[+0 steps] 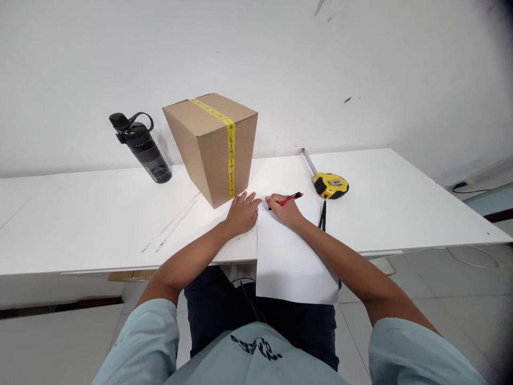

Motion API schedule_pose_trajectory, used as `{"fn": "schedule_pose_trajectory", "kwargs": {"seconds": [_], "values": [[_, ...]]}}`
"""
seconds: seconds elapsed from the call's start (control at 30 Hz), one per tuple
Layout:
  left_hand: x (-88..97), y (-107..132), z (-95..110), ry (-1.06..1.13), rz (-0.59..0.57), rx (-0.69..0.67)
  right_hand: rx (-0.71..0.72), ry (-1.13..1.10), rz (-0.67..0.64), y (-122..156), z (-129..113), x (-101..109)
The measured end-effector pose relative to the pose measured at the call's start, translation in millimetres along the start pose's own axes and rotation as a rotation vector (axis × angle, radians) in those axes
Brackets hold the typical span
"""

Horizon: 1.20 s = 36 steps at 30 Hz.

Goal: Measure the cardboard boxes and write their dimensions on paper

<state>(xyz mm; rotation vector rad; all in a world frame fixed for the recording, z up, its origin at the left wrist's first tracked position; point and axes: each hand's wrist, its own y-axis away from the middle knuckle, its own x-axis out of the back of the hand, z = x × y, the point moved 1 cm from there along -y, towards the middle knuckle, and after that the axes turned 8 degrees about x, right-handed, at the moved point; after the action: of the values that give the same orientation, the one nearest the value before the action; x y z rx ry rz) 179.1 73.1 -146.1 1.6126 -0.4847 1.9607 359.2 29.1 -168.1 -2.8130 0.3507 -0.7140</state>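
Head view: I see the table (96,219), the box (214,166) upright on it, and the paper (286,262) overhanging the front; the left hand (242,214), spread flat, probably steadies the paper's edge; the right hand (285,212) grips the pen (290,199), as for writing.

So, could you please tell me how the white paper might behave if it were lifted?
The paper is probably light and floppy, as it looks like a thin sheet. Its near end, reaching past the edge of the table, would likely sag.
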Motion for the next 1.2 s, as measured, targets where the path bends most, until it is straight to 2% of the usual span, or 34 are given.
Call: {"fn": "schedule_pose_trajectory", "kwargs": {"seconds": [0.2,0.57,0.87,1.03,1.2], "values": [[1.4,1.9,0.7,0.000,0.004,-0.002,0.007,0.005,0.034,-0.2,-2.4,-0.3],[3.1,1.8,2.8,-0.012,-0.012,0.004,0.005,0.002,-0.015,0.4,-0.6,-0.2],[1.7,2.2,1.8,-0.006,0.011,0.000,0.036,0.043,0.006,-1.1,-1.1,1.8],[1.0,2.3,1.8,-0.015,0.012,0.000,0.060,0.110,0.020,2.7,-0.6,2.7],[2.1,4.1,1.6,-0.017,0.007,-0.008,0.099,0.254,0.090,1.6,4.4,10.3]]}}
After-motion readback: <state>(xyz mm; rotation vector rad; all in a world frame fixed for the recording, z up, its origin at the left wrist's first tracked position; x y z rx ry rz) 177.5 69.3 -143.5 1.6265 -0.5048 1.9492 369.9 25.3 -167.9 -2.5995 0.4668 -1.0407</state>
